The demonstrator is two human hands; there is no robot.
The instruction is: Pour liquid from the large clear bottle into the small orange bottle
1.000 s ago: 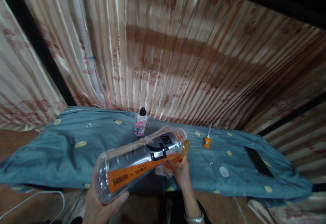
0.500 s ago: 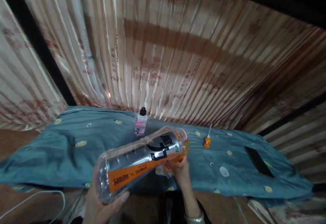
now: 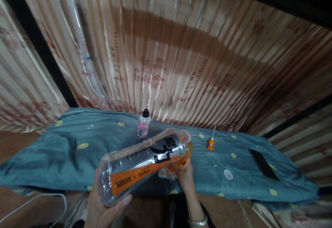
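Observation:
My left hand grips the base of a large clear plastic bottle with a silver and orange label. The bottle lies tilted across the view, its neck toward the right. At that neck my right hand is closed around an orange bottle, mostly hidden behind the large one. Whether liquid passes between them I cannot tell. Something white and crumpled shows below the orange bottle. To the right lies an orange pump top with a pale stem, and nearer me a round white lid.
A small bottle with a black cap and pink label stands behind the large bottle. A black phone lies at the right on the teal sheet. Pleated curtains hang behind the bed, and a white cable runs at lower left.
Both hands and the two bottles stay almost in place. The curtain behind shifts slightly; little else differs.

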